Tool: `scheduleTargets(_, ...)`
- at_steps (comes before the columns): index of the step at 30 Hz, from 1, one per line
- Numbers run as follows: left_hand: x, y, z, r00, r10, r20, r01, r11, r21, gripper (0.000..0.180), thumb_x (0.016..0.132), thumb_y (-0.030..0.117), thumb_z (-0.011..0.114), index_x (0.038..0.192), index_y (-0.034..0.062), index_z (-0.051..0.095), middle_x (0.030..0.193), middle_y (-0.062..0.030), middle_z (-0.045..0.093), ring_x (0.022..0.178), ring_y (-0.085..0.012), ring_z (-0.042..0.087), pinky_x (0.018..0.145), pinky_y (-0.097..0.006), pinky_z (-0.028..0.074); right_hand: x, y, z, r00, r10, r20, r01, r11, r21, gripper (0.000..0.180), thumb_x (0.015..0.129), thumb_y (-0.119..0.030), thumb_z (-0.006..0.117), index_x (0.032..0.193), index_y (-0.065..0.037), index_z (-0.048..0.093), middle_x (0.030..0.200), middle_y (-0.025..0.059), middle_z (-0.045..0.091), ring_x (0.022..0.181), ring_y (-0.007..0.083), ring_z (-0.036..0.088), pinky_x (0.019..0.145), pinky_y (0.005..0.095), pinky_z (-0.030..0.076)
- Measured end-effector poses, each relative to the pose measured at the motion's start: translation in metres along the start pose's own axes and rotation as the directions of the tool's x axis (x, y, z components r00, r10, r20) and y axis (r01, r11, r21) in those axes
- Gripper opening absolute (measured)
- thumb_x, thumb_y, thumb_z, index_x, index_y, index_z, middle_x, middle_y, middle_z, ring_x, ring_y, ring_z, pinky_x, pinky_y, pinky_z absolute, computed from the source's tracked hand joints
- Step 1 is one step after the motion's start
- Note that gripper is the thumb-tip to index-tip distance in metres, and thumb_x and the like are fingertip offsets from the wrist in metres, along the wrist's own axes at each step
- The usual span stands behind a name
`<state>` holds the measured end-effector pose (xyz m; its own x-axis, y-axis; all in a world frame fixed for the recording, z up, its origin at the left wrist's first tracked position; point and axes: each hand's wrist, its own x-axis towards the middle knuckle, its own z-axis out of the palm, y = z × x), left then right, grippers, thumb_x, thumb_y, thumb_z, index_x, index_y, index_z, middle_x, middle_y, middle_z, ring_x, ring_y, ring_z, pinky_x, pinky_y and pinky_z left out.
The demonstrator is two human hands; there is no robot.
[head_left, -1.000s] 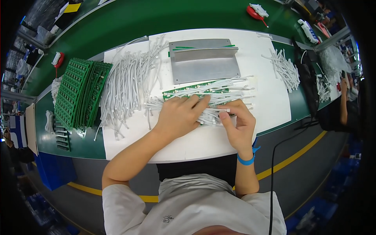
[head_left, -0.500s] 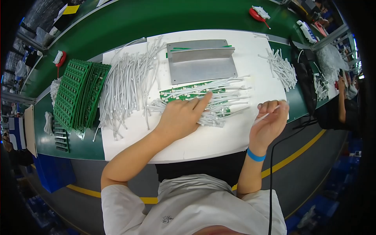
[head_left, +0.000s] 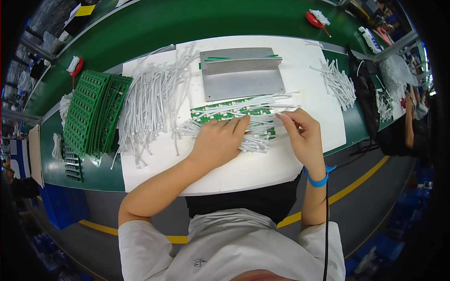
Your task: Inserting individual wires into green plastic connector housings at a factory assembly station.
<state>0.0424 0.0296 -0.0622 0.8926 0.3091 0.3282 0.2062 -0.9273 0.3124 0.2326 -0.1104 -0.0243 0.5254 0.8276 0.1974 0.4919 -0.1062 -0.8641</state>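
A green circuit board [head_left: 201,112] lies on the white work sheet, largely covered by thin white cables with small connectors [head_left: 262,101]. My left hand [head_left: 219,140] rests over its lower left part, fingers bent and closed on the white cables there; its thumb is hidden. At the board's right end my right hand [head_left: 305,133] pinches the end of one white cable [head_left: 280,115] between thumb and forefinger. A blue strap [head_left: 317,181] circles my right wrist. Beyond the board stands a grey metal plate with an upright ledge [head_left: 243,84].
Many loose white cables [head_left: 152,107] lie left of the board, beside a stack of green circuit boards [head_left: 96,114]. Another cable pile [head_left: 338,84] is at the right. Red-and-white holders [head_left: 75,66] sit toward the back. A black cord [head_left: 326,225] hangs by my right arm.
My right hand has moved left and away from me to the board's right end, from where it held a white cable in the air. My left hand stays put, its forefinger drawn in slightly.
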Motion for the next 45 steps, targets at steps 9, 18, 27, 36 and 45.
scheduleTargets(9,0.001,-0.002,-0.001,1.000,-0.020,-0.016,0.019,0.998,-0.054,0.068,0.059,0.007,0.076,0.126,0.0063,0.061,0.096,-0.0120,0.073,0.073,-0.0277,0.070,0.064,-0.038,0.052,0.035,-0.006,0.018,0.966,0.086,0.243,-0.058,0.991,-0.121,0.012,0.089,-0.006,0.076,0.094,0.006,0.074,0.084,0.0096,0.072,0.072,0.0123,0.063,0.067,0.0267,0.053)
scheduleTargets(18,0.001,-0.002,-0.001,1.000,-0.017,-0.016,0.016,0.997,-0.071,0.065,0.058,0.005,0.075,0.122,0.0067,0.065,0.095,-0.0101,0.073,0.073,-0.0280,0.070,0.064,-0.038,0.053,0.043,0.003,0.030,0.965,0.011,0.261,0.052,0.971,-0.234,0.008,0.085,-0.008,0.073,0.084,0.000,0.071,0.079,0.0141,0.072,0.072,0.0275,0.072,0.066,0.0349,0.056)
scheduleTargets(27,0.002,-0.003,-0.001,1.000,-0.014,-0.001,0.013,0.998,-0.065,0.065,0.059,0.006,0.075,0.123,0.0060,0.065,0.090,-0.0091,0.072,0.071,-0.0270,0.069,0.062,-0.038,0.053,0.041,0.009,0.031,0.958,0.006,0.288,0.064,0.971,-0.231,0.006,0.088,-0.008,0.071,0.088,-0.002,0.069,0.084,0.0126,0.072,0.070,0.0278,0.071,0.063,0.0370,0.054)
scheduleTargets(36,0.001,-0.003,-0.001,0.999,0.005,-0.036,-0.007,0.998,-0.065,0.066,0.058,0.006,0.075,0.123,0.0055,0.065,0.086,-0.0083,0.070,0.069,-0.0267,0.068,0.062,-0.038,0.052,0.042,0.000,0.035,0.959,-0.006,0.282,0.098,0.944,-0.314,0.009,0.087,-0.011,0.072,0.088,-0.002,0.070,0.084,0.0120,0.072,0.071,0.0279,0.071,0.063,0.0380,0.055)
scheduleTargets(45,0.002,-0.003,-0.003,0.999,0.011,-0.032,-0.013,0.999,-0.046,0.065,0.057,0.007,0.076,0.121,0.0051,0.066,0.083,-0.0082,0.070,0.068,-0.0263,0.068,0.061,-0.037,0.052,0.056,0.004,0.032,0.930,0.076,0.359,0.014,0.970,-0.242,0.012,0.082,-0.010,0.075,0.082,0.001,0.075,0.077,0.0177,0.074,0.071,0.0301,0.073,0.066,0.0358,0.057)
